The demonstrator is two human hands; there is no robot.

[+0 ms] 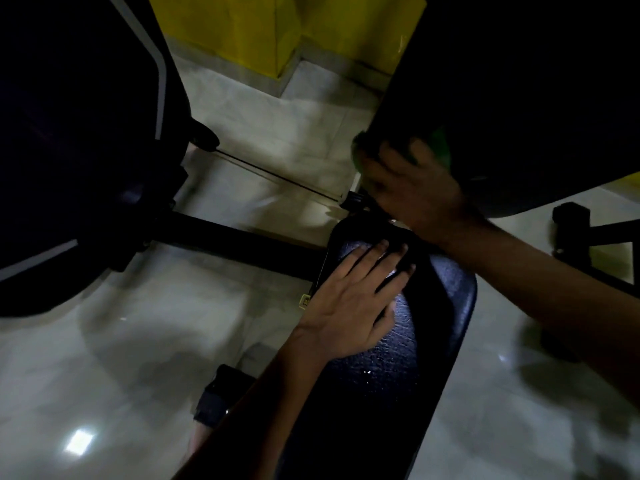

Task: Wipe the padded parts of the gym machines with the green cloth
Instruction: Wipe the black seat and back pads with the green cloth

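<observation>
seat pad [398,368]: running from near up to the middle, black and shiny, taking the weight of one hand
left hand [349,306]: lying flat on the seat pad, fingers straight, holding nothing, probably bracing while leaning in
right hand [412,188]: reaching farther, fingers spread and pressing the green cloth [440,147] against the bottom edge of the back pad [519,81]
floor [104,358]: pale glossy tiles, yellow wall [242,29] at the far side
</observation>
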